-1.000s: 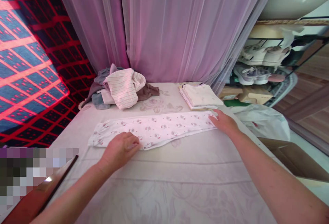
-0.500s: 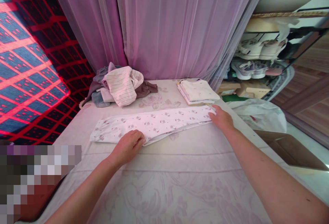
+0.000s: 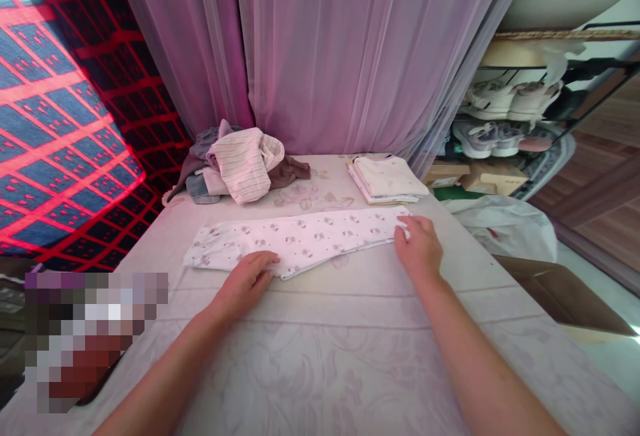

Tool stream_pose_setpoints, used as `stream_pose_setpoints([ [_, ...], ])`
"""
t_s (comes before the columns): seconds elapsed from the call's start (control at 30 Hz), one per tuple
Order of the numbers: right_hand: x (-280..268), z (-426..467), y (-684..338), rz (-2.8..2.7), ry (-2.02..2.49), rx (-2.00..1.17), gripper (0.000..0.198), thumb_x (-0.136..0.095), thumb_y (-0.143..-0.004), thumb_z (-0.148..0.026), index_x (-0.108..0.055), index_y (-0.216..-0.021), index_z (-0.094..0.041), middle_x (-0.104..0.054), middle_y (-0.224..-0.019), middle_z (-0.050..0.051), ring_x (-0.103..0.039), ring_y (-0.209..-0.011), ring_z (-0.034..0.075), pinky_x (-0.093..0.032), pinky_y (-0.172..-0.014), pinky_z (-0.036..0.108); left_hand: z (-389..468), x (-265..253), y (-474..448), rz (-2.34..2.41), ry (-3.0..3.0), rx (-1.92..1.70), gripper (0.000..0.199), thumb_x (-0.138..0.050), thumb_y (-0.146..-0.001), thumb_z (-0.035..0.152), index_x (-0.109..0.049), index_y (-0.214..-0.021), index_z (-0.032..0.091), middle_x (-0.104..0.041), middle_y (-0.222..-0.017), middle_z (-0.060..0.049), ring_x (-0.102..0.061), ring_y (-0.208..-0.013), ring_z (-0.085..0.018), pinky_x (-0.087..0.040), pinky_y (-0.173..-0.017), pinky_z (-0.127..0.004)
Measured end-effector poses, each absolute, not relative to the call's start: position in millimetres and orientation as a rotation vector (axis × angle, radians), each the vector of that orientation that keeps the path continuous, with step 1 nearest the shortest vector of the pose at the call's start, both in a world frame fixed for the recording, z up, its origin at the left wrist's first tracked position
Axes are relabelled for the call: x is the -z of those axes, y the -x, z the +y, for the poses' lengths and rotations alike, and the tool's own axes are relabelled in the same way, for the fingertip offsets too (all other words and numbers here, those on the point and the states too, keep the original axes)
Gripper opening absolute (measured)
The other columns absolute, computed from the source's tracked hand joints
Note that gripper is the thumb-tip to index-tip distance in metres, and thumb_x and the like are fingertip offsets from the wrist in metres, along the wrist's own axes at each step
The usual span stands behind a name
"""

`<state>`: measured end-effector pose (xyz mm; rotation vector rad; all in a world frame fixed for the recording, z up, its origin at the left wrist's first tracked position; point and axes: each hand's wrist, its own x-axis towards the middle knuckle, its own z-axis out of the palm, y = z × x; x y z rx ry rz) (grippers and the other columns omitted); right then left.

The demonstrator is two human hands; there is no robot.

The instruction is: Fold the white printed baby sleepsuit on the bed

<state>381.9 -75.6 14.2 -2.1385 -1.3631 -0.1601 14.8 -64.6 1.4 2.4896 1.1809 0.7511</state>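
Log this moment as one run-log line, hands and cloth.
left hand: flat on printed garment near edge | right hand: pinching garment's right end | garment: long folded strip on bed | behind: clothes pile, folded stack

One printed garment (image 3: 300, 241), one folded stack (image 3: 387, 179), one loose clothes pile (image 3: 240, 163).

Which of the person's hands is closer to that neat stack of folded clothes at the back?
The right hand, which rests on the patterned garment just in front of the folded stack. The left hand lies far off to the stack's left.
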Motion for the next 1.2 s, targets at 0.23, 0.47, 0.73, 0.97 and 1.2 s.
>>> stream_pose_setpoints([
  [0.23, 4.1, -111.6, -245.7, -1.993, 1.518, -0.123, 0.028, -0.052, -0.078, -0.011, -0.073, -0.086, -0.027, -0.061, -0.106, 0.004, -0.054, -0.1, 0.019, -0.042, -0.088, 0.032, -61.8, 16.7, -2.5, 1.16, -2.627, -0.892, 0.024, -0.047, -0.091, 0.024, -0.067, -0.102, 0.025, -0.067, -0.112, -0.007, -0.06, -0.106, -0.021, -0.048, -0.093, -0.042],
  [0.47, -7.0, -124.4, -210.2, -2.096, 1.717, -0.059, 0.022, -0.053, -0.087, -0.025, -0.069, -0.102, -0.028, -0.06, -0.097, 0.005, -0.052, -0.093, 0.02, -0.036, -0.077, 0.03, -67.0, 14.0, -4.8, 1.211, -2.634, -0.744, 0.028, -0.047, -0.09, 0.023, -0.067, -0.11, 0.026, -0.063, -0.121, -0.007, -0.053, -0.115, -0.023, -0.043, -0.098, -0.046],
  [0.73, -18.4, -123.2, -180.3, -2.007, 2.044, -0.329, 0.023, -0.047, -0.09, -0.04, -0.067, -0.097, -0.03, -0.067, -0.066, -0.003, -0.058, -0.061, 0.014, -0.028, -0.055, 0.025, -74.4, 6.9, -7.5, 1.309, -2.563, -0.563, 0.038, -0.045, -0.09, 0.023, -0.061, -0.122, 0.035, -0.056, -0.132, -0.004, -0.044, -0.127, -0.027, -0.03, -0.107, -0.055],
  [0.97, -18.4, -121.3, -168.6, -1.752, 2.145, -0.458, 0.025, -0.049, -0.088, -0.038, -0.073, -0.086, -0.032, -0.071, -0.07, -0.002, -0.062, -0.067, 0.014, -0.031, -0.056, 0.023, -75.6, 6.4, -9.4, 1.327, -2.522, -0.544, 0.036, -0.047, -0.09, 0.022, -0.064, -0.118, 0.036, -0.055, -0.134, -0.003, -0.043, -0.128, -0.027, -0.027, -0.108, -0.055],
  [1.2, -15.5, -126.4, -167.1, -1.823, 2.15, -0.335, 0.022, -0.052, -0.087, -0.042, -0.071, -0.091, -0.033, -0.071, -0.07, -0.003, -0.062, -0.065, 0.015, -0.029, -0.053, 0.024, -76.2, 7.1, -9.1, 1.334, -2.543, -0.54, 0.036, -0.046, -0.091, 0.022, -0.063, -0.119, 0.036, -0.055, -0.134, -0.002, -0.042, -0.129, -0.025, -0.027, -0.108, -0.053],
])
